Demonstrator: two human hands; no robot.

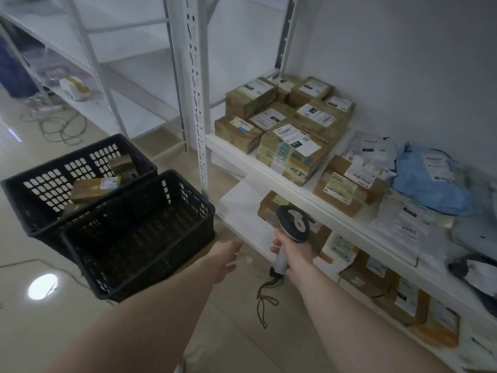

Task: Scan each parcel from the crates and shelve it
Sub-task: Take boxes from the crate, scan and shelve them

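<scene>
I see my right hand wrapped tight round the scanner handle, its head up near the shelf. My left hand is loose, fingers out, holding nothing, just beside the near crate. Brown parcels lie in the far crate. More boxes sit stacked on the shelf.

Right hand grips scanner — (parcels shelved).
</scene>
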